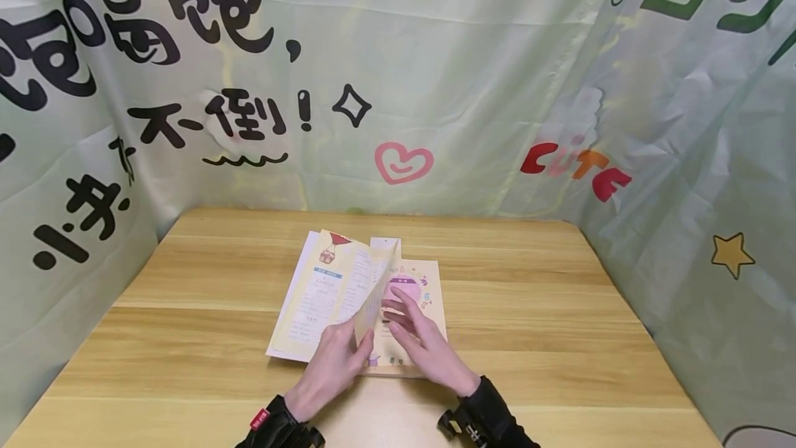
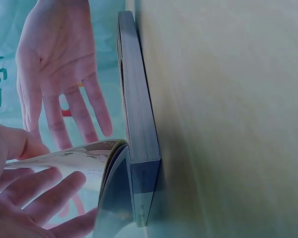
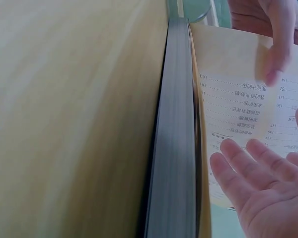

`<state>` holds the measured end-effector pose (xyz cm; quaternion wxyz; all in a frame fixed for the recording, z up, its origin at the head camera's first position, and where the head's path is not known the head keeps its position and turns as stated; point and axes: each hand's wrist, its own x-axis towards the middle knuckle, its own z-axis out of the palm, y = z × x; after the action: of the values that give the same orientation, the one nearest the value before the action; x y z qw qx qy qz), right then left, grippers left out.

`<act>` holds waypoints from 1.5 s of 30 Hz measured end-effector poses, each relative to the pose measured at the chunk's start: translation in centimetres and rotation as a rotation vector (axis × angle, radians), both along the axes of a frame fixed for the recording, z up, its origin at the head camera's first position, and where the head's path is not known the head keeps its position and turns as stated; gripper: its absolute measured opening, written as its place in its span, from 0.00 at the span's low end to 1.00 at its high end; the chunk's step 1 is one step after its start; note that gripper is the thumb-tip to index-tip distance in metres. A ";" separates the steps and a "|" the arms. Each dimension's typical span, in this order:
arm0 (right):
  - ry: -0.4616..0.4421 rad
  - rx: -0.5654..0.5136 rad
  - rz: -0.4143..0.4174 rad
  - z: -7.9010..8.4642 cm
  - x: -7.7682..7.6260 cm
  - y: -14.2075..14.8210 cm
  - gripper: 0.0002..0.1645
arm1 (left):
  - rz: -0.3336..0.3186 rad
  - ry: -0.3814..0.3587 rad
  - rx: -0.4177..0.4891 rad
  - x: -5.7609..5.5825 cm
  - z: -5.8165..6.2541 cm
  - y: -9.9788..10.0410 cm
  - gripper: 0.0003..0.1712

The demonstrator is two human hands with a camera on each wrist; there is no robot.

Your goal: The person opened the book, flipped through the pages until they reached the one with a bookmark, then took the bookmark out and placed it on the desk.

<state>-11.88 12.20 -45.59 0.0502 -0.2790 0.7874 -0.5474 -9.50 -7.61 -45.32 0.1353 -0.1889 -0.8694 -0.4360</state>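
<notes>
1. at the lower middle of the head view, the open book lies on the worktop, with its left page and right page both partly visible.
2. between them one raised leaf stands curved; if it is a single sheet or several, i cannot tell.
3. the left grip pinches this raised leaf near its lower part, with the thumb on one face and the fingers on the other.
4. the right grip is wide, its fingers loosely extended above the right page; if they touch the paper, i cannot tell.
5. to turn well, in my judgement, the left grip should draw the raised leaf smoothly toward the left of the frame, with only light pressure, because thin paper can crease.
6. the right grip could press the right page gently, so that the book does not slide.
</notes>
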 end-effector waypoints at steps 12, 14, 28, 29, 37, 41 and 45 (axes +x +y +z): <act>-0.046 0.062 0.035 0.1 0.2 -0.7 0.37 | 0.022 0.036 0.060 0.0 -0.1 0.0 0.34; -0.058 0.066 0.033 0.1 0.2 -0.9 0.37 | 0.034 0.051 0.070 0.0 0.0 0.0 0.35; -0.085 0.102 0.065 0.1 0.0 -2.0 0.37 | 0.068 -0.073 0.258 -0.1 0.5 -0.5 0.45; -0.086 0.105 0.065 0.1 -0.1 -2.1 0.37 | 0.070 -0.090 0.276 -0.2 0.5 -0.6 0.45; -0.070 0.156 0.071 0.0 -0.1 -2.3 0.38 | 0.092 -0.291 0.457 -0.4 1.5 -1.8 0.48; -0.044 0.208 0.060 0.1 0.0 -2.4 0.37 | 0.055 -0.329 0.547 -0.8 2.4 -2.5 0.47; -0.025 0.276 0.056 0.3 0.0 -2.6 0.39 | 0.025 -0.339 0.609 -1.1 3.3 -3.5 0.46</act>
<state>-11.84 9.64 -45.27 0.1131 -0.2844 0.8464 -0.4358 -10.64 -11.11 -42.05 0.0446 -0.0544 -0.7119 -0.6988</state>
